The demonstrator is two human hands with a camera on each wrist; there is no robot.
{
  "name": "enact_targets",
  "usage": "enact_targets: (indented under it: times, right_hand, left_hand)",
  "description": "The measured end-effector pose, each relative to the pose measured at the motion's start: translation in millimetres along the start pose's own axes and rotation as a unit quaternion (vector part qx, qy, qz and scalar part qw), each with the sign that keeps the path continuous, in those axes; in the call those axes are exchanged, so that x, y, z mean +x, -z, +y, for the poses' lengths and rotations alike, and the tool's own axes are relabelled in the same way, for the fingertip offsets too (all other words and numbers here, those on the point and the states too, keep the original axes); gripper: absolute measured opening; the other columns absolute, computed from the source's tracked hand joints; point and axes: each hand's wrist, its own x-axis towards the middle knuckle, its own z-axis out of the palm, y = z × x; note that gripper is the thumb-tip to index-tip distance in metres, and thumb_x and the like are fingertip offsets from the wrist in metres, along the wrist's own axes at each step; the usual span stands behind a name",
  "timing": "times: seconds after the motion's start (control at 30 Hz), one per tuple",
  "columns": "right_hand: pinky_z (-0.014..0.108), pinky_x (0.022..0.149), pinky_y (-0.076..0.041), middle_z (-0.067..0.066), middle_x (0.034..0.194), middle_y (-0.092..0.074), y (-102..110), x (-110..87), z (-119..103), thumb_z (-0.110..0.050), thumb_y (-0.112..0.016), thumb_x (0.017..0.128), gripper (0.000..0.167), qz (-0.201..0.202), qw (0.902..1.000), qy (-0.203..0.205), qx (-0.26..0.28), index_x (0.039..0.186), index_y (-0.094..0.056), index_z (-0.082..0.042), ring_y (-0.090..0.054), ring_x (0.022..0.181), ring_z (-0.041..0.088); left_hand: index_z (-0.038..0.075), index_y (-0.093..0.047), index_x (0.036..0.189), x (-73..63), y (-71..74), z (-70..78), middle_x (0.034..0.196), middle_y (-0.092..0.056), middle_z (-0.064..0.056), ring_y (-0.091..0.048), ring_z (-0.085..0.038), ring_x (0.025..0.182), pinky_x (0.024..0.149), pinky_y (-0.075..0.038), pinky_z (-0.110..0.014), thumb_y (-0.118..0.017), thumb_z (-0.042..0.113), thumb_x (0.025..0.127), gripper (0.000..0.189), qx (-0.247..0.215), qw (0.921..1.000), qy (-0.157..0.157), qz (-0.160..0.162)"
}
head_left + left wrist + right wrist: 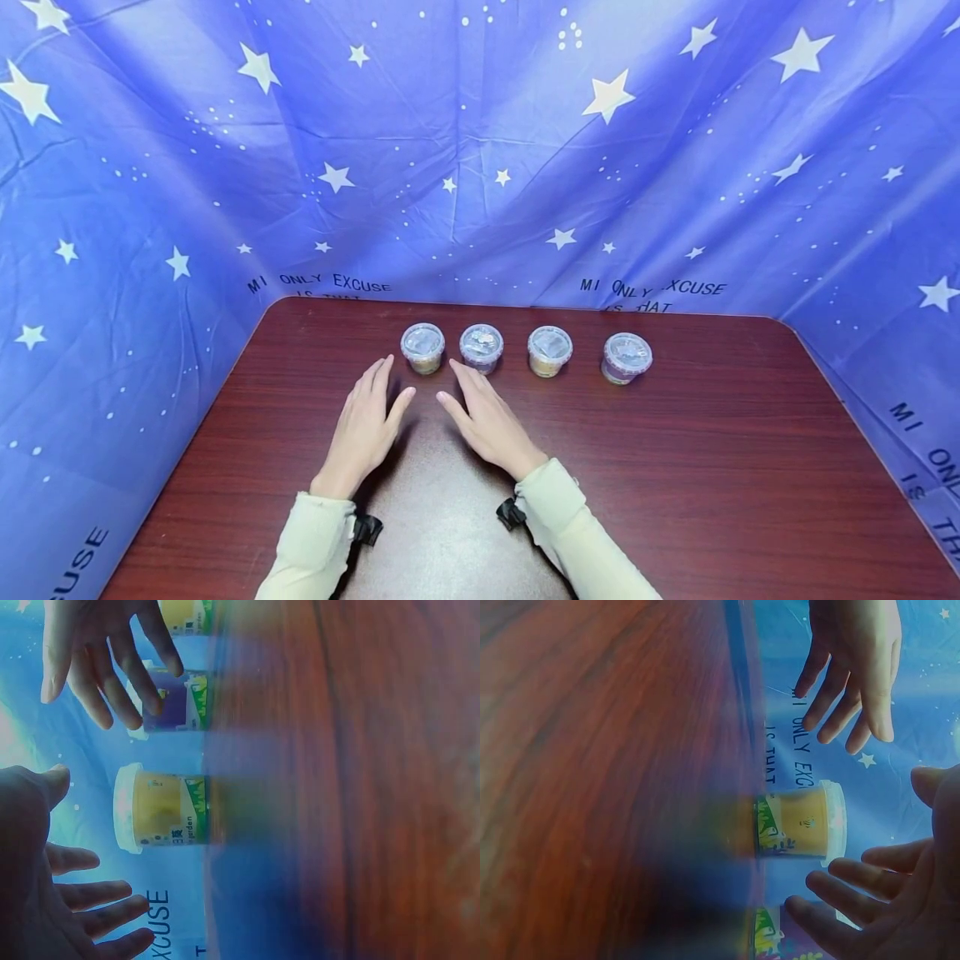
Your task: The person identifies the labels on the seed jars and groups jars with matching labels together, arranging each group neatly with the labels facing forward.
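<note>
Several small lidded tubs stand upright in a row toward the table's back. The leftmost, a yellow tub (426,354) with a clear lid and a green-and-white label, lies just ahead of the gap between the hands. My left hand (362,429) hovers to its near left with straight fingers, holding nothing. On its near right is my right hand (491,423), fingers extended, its tips overlapping the edge of a purple tub (481,350) in the head view. The left wrist view shows the yellow tub (169,810) between both hands, apart from the fingers. Neither palm holds anything.
Farther right in the row stand another yellow tub (550,352) and another purple tub (627,358). The dark red wooden table (712,467) has rounded back corners. Blue star-printed cloth (465,225) hangs behind it and along both sides.
</note>
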Motion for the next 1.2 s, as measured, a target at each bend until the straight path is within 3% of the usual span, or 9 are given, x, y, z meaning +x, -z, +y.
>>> enact_targets:
  times: [0.3, 0.7, 1.2]
  right_hand:
    - [0.041, 0.118, -0.031, 0.014, 0.154, -0.041, -5.9, 11.6, 3.0, -0.049, -0.037, 0.105, 0.067, 0.002, 0.9994, -0.028, 0.017, 0.154, -0.031, -0.004, -0.037, 0.144, 0.024]
    - [0.045, 0.121, -0.023, 0.015, 0.158, -0.034, -11.8, 24.3, 3.2, -0.054, -0.035, 0.104, 0.072, -0.010, 0.9953, -0.072, 0.064, 0.156, -0.025, -0.005, -0.028, 0.148, 0.029]
    - [0.044, 0.119, -0.029, 0.017, 0.159, -0.032, -19.6, 39.9, 5.2, -0.048, -0.039, 0.105, 0.072, -0.011, 0.9924, -0.084, 0.089, 0.156, -0.021, -0.001, -0.039, 0.142, 0.027]
  left_hand:
    - [0.001, -0.034, 0.151, 9.9, -0.9, -4.8, 0.150, -0.041, -0.022, -0.041, -0.040, 0.137, 0.112, -0.033, -0.057, -0.048, 0.042, 0.104, 0.064, -0.020, 0.9998, -0.001, 0.003]
    - [0.005, -0.034, 0.152, 24.4, 0.0, -7.9, 0.151, -0.041, -0.019, -0.036, -0.034, 0.142, 0.115, -0.032, -0.053, -0.043, 0.047, 0.104, 0.064, -0.064, 0.9969, 0.041, -0.020]
    - [0.007, -0.034, 0.153, 41.7, -4.6, -13.3, 0.152, -0.040, -0.019, -0.039, -0.038, 0.140, 0.112, -0.034, -0.056, -0.041, 0.049, 0.104, 0.065, -0.090, 0.9930, 0.073, -0.024]
